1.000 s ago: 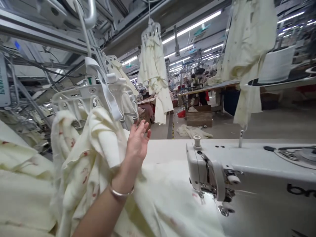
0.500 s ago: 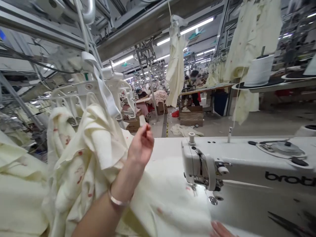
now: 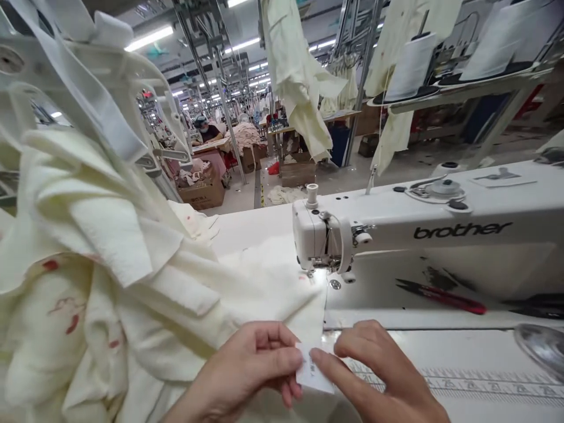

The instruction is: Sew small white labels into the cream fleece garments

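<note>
Head view — white label (image 3: 312, 376) pinched between left fingers (image 3: 284, 361), right fingers (image 3: 337, 371) touching it — grip unclear.

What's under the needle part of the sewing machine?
Cream cloth lies there, under the lit end of the sewing machine. Whatever is beneath the cloth is covered.

Between our fingers (image 3: 282, 359) we have a label (image 3: 320, 380). Left of them hang garment pieces (image 3: 110, 235); ahead stands our Brother sewing machine (image 3: 388, 217), thread snips (image 3: 460, 302) on its bed (image 3: 370, 302) ahead-right. To their right lies a ruler strip (image 3: 484, 385); far ahead-right, thread cones (image 3: 410, 67).
</note>
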The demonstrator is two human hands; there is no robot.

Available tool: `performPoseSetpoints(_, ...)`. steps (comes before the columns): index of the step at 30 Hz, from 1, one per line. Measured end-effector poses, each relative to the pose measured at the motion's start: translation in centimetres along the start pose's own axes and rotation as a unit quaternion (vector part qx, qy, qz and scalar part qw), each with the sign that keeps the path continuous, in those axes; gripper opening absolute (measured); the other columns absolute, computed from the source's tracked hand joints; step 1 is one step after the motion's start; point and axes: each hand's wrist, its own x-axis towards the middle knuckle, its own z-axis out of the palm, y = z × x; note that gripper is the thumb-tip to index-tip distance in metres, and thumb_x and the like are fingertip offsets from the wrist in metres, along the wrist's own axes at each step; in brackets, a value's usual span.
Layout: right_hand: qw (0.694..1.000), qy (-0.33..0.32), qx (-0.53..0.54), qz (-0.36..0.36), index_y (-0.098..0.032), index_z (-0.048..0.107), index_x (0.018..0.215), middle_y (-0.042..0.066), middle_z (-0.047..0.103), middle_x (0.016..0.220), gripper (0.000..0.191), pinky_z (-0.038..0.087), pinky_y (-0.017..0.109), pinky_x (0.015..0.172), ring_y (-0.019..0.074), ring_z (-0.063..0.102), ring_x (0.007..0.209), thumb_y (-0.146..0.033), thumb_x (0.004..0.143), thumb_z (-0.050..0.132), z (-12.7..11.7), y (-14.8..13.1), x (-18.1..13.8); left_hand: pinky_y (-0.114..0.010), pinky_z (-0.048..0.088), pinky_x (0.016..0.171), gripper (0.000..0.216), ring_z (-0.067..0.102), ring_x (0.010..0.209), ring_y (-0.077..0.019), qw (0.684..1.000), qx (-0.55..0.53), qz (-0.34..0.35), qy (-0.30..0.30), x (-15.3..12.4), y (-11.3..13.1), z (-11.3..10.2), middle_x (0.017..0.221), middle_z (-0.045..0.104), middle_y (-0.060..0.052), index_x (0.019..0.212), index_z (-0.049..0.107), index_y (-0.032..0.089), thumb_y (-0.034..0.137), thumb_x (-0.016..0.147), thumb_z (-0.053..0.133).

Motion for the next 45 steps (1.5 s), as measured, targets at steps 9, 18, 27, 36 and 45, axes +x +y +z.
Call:
performPoseSetpoints(9,0.858,-0.025,0.301,0.415,-0.020,0.056,0.081,-0.001,0.054,0.069,0.026,0.048,0.018,0.058,0.0110,0.055,0.062,-0.043,0.091,0.050,1.8,-1.8,0.1,-0.020,0.050,0.054,0.042,0.056,0.053,-0.0087,0.971,0.055,0.131,0.193,0.3,-1.3,2.3,0.065,0.057,0.000,0.072,0.054,0.014,0.050,0.067,0.074)
performPoseSetpoints(18,0.900,-0.068,0.212,0.376,-0.019,0.053,0.079,-0.001,0.055,0.068,0.028,0.045,0.019,0.055,0.0112,0.054,0.060,-0.040,0.095,0.044,1.9,-1.1,-1.0,-0.020,0.045,0.052,0.030,0.056,0.054,-0.0116,0.937,0.278,0.132,0.164,0.2,-0.2,1.2,0.059,0.057,-0.001,0.074,0.058,0.015,0.044,0.079,0.061)
performPoseSetpoints(27,0.981,-0.074,-0.168,0.065,-0.016,0.061,0.100,0.007,0.063,0.117,0.024,0.035,0.038,0.100,0.0243,0.053,0.116,-0.014,0.094,0.037,4.0,1.6,-8.5,-0.028,0.045,0.066,0.007,0.059,0.074,-0.0179,0.710,0.682,0.153,0.089,8.9,3.1,-0.3,0.083,0.063,-0.005,0.075,0.055,0.018,0.014,0.080,0.050)
performPoseSetpoints(36,0.980,-0.040,-0.127,0.148,-0.019,0.051,0.068,0.002,0.057,0.076,0.027,0.034,0.045,0.100,0.0208,0.055,0.088,-0.015,0.093,0.040,5.1,3.2,-6.1,-0.037,0.046,0.079,0.014,0.054,0.082,-0.0193,0.704,0.677,0.160,0.140,12.5,0.5,-3.8,0.089,0.054,-0.005,0.078,0.046,0.019,0.011,0.086,0.037)
performPoseSetpoints(45,0.963,-0.070,-0.188,0.178,-0.013,0.056,0.085,0.011,0.052,0.093,0.010,0.040,0.046,0.092,0.0261,0.051,0.097,-0.014,0.089,0.046,4.4,3.4,-6.3,-0.026,0.043,0.064,0.015,0.058,0.068,-0.0157,0.848,0.485,0.142,0.158,9.9,1.2,0.1,0.074,0.060,-0.002,0.074,0.056,0.018,0.030,0.084,0.052)
